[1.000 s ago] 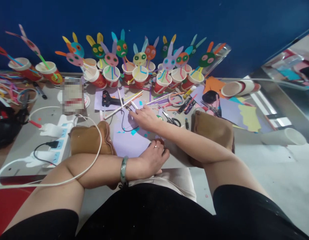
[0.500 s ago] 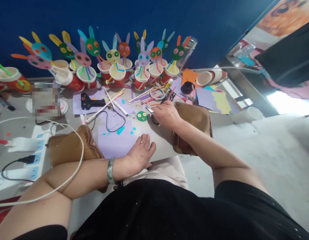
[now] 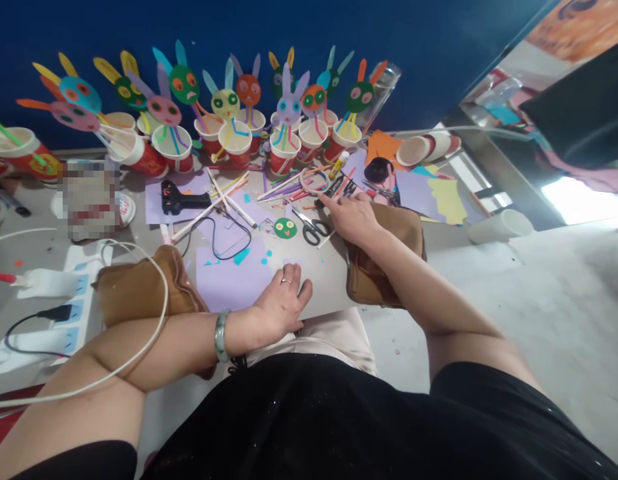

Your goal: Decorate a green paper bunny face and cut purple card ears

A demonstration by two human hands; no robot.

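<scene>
My left hand (image 3: 283, 300), with a ring on one finger, rests at the table's near edge beside a purple paper sheet (image 3: 221, 283). Its fingers lie loosely apart and hold nothing. Over the pile of coloured sticks (image 3: 293, 189), my right hand (image 3: 353, 217) reaches with the index finger stretched out; the undersides of its other fingers are hidden. Black-handled scissors (image 3: 315, 231) lie just left of that hand. Beside them is a small green paper face (image 3: 285, 228) with yellow eyes. A roll of clear tape (image 3: 313, 181) and a yellow glue stick (image 3: 337, 165) lie beyond the fingers.
Paper cups (image 3: 285, 157) with paper rabbits line the blue wall. A black glue gun (image 3: 181, 198) and its cable lie left of centre. Brown cushioned pads (image 3: 149, 287) flank the work area, a power strip (image 3: 79, 293) stands left, and stacked cups (image 3: 423, 150) lie right.
My right hand has moved right, off the scissors, whose handles now show in full on the table. The left hand stays at the edge, nearly unmoved.
</scene>
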